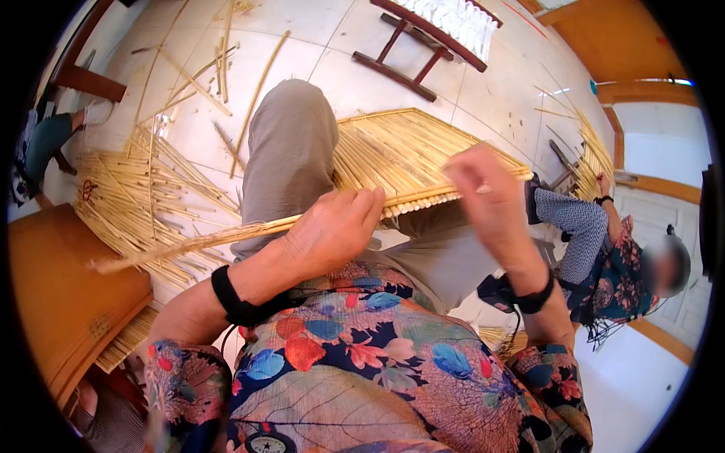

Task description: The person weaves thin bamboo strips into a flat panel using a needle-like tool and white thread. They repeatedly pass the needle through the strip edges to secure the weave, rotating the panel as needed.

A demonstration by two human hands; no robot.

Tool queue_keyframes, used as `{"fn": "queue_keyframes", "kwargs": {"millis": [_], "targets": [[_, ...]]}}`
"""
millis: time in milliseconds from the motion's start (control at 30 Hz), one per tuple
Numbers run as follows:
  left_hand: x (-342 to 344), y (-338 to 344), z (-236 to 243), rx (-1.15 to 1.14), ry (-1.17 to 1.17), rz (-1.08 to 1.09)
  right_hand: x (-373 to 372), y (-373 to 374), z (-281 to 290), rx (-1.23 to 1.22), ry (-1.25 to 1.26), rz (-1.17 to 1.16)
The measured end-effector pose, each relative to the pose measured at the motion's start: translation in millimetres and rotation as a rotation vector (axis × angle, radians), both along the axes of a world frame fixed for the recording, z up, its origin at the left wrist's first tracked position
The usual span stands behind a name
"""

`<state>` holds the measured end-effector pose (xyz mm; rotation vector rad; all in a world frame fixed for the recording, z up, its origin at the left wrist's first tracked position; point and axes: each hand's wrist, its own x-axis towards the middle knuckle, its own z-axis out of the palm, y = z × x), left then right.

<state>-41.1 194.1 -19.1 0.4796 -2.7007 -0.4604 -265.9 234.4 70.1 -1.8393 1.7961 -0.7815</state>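
Head view: a straw-coloured reed panel (408, 151) lay over the person's lap, beside the raised left knee (291, 124), with both hands at its near edge.
The left hand (332, 230) was closed around a long reed strand (196, 240) where it met that edge; the right hand (491, 204) was blurred over the edge farther right, fingers bent, and whether it pinched anything could not be told. The panel looked light, stiff along its stalks and likely to split if bent sharply; the thick, bound near edge seemed the safest hold.
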Motion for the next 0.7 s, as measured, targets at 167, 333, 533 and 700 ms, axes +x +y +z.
{"fn": "queue_keyframes", "kwargs": {"millis": [167, 333, 533, 700], "targets": [[-5.2, 0.0, 0.5, -0.026, 0.0, 0.014, 11.8, 20.9, -57.6, -0.048, 0.193, 0.153], [-6.4, 1.2, -2.6, 0.004, 0.023, 0.021, 12.1, 17.5, -63.9, -0.039, 0.182, 0.211], [-6.3, 1.4, -3.0, 0.012, 0.015, 0.024, 13.4, 17.5, -61.2, -0.056, 0.183, 0.254], [-7.3, 2.8, -5.1, -0.004, 0.019, 0.004, 17.1, 15.8, -65.5, -0.14, 0.306, 0.305]]}}
